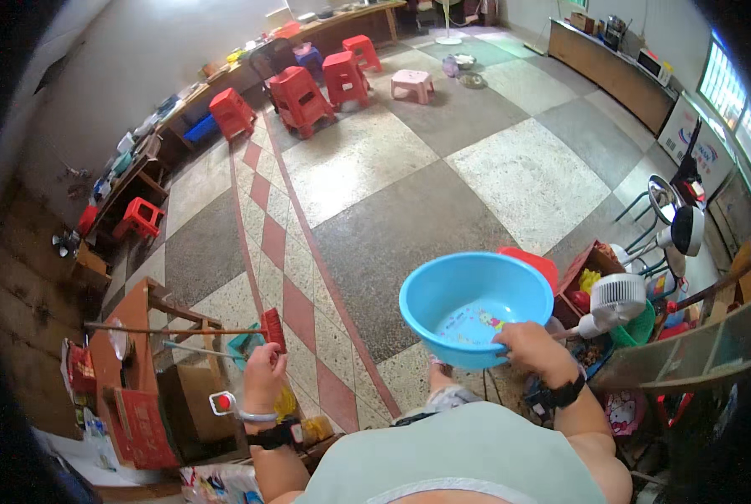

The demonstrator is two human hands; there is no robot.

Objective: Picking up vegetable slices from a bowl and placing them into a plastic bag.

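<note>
Stands over a wide checkered floor (392,235) of light and dark squares, with a group of red plastic stools (301,99) out at 11 o'clock, well apart from both hands. Holds the light-blue plastic basin (430,304) at 4 o'clock, tilted enough to show its inside.

Bears it one-handed by all appearances: right hand (537,346) closed on the rim, at about the basin's own 4 o'clock, with no other support visible. Could therefore tip or twist out of that grip, because of so much overhang from a single point of hold. Could also bend at the rim, if as thin as apparent.

Looks crowded toward 3 o'clock: a red crate (570,284) just beyond the basin in this view, then, between 3 and 4 o'clock, a white fan head (617,298) near the right wrist. Might bump either with a careless swing that way, for lack of room.

Has the left hand (264,374) between 7 and 8 o'clock, fingers curled, just below the red-bristled broom (274,328). Impossible to tell whether touching or holding it. Risks knocking the broom, or the teal dustpan (241,346) beside it, through attention fixed on the basin.
</note>
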